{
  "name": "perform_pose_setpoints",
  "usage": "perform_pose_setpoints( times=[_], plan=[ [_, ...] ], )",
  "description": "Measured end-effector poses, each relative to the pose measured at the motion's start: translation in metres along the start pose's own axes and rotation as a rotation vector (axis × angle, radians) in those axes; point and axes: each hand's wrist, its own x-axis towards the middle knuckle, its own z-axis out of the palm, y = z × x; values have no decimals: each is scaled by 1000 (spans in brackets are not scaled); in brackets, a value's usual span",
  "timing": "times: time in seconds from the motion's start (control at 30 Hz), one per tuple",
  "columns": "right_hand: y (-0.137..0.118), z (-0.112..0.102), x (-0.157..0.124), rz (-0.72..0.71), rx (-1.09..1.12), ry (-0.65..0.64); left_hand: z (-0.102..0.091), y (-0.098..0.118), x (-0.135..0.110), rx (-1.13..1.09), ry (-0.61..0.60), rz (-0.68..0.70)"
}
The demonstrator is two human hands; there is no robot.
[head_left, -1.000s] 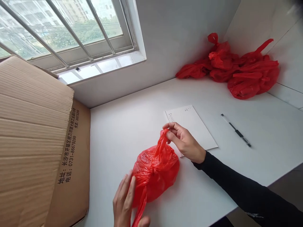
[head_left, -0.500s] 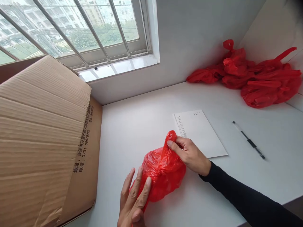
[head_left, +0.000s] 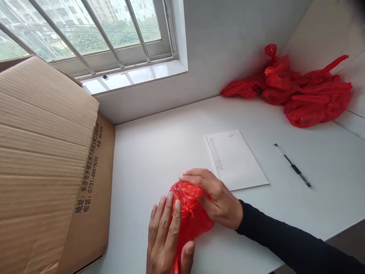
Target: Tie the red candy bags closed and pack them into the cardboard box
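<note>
A small red plastic bag (head_left: 190,213), bunched around something inside, lies on the white table (head_left: 159,152) near its front edge. My right hand (head_left: 215,198) presses down on the bag's top with curled fingers. My left hand (head_left: 167,239) lies against the bag's left side, fingers stretched along it and the thumb pinching a strip of the bag's plastic at the bottom. Both hands grip the bag between them.
A big cardboard box (head_left: 48,167) with printed characters stands at the left. A white printed sheet (head_left: 238,160) and a black pen (head_left: 293,165) lie to the right. A pile of red plastic bags (head_left: 299,91) fills the far right corner under the window.
My right hand has let the bag's handle down and moved onto the top of the bag, squashing it flatter. My left hand has slid up along the bag's side.
</note>
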Motion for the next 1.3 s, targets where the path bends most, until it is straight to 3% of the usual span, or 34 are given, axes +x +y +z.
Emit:
perform_pose_setpoints(
  times=[0.13, 0.37, 1.03, 1.3],
  plan=[
    [5, 25, -11, -22, -240, -158, 22, -4, 2, 115, -170, -33],
    [19, 40, -14, -7, -421, -189, 40, -14, -10, 149, -145, -40],
    [18, 41, -15, -22, -549, -198, 41, 1, -2, 201, -132, -114],
    [19, 44, -21, -54, -719, -194, 40, 7, -5, 207, -149, -162]
  ],
)
